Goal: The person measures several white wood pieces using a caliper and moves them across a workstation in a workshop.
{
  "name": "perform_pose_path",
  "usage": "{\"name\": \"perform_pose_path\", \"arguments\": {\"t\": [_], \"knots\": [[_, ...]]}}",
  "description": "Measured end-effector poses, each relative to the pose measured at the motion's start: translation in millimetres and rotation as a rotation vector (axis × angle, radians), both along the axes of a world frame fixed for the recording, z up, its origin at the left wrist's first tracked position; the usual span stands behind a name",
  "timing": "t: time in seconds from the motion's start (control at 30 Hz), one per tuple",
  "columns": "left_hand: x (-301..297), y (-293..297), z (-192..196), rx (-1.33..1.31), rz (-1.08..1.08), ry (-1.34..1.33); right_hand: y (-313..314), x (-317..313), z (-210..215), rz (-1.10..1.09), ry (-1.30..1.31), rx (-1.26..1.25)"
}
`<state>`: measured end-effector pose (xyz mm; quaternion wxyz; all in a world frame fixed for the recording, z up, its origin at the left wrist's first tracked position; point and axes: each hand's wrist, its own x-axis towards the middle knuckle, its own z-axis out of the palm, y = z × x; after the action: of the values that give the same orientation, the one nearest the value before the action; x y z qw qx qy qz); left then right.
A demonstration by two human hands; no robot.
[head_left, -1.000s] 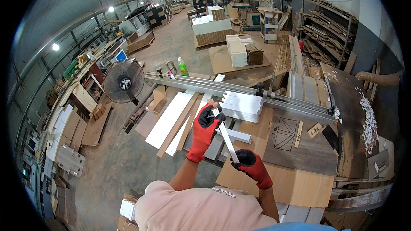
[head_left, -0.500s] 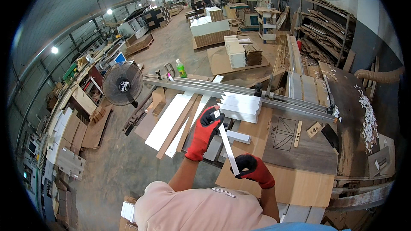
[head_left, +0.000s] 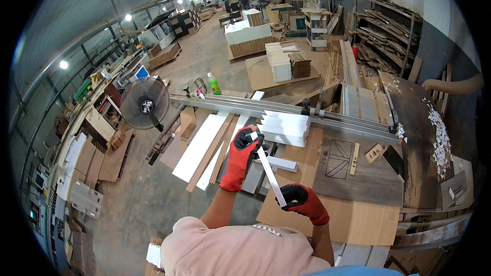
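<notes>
I hold a narrow white strip (head_left: 268, 171) slantwise above the work surface, one end in each hand. My left hand (head_left: 241, 157), in a red glove with a black palm, is closed around the upper end. Gripped by my right hand (head_left: 306, 204), gloved the same way, is the lower end, nearer my body. Just beyond the left hand sits a stack of white pieces (head_left: 284, 129) with pointed, angled ends. A short white bar (head_left: 283, 164) lies beside the strip, below that stack.
A metal rail (head_left: 230, 103) crosses the saw table behind the stack. Long white and brown boards (head_left: 199, 145) lie to the left, near a standing fan (head_left: 145, 103). On the right are a grey-brown panel with a drawn diagram (head_left: 335, 179) and a heap of white offcuts (head_left: 439, 133).
The strip and both hands stay in nearly the same place. My left fingers have shifted slightly at the strip's upper end, and the whole view has moved a little.
</notes>
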<state>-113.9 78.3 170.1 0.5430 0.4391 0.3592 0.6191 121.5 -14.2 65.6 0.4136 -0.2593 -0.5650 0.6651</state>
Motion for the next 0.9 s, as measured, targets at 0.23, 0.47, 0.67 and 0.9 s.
{"name": "perform_pose_path", "arguments": {"t": [0.23,0.47,0.67,0.9], "knots": [[10.5,-2.0,1.3,-0.018,-0.088,0.039,-3.4,0.0,12.8,0.019,0.03,-0.018],[22.2,-5.0,4.2,-0.056,-0.137,0.03,-4.6,4.2,17.1,0.015,0.04,0.021],[29.7,-5.3,4.2,-0.036,-0.134,0.101,-3.5,5.2,10.2,0.044,0.03,0.118],[24.1,2.3,0.6,-0.024,-0.083,0.05,-3.7,6.5,14.0,0.014,0.041,0.018]]}}
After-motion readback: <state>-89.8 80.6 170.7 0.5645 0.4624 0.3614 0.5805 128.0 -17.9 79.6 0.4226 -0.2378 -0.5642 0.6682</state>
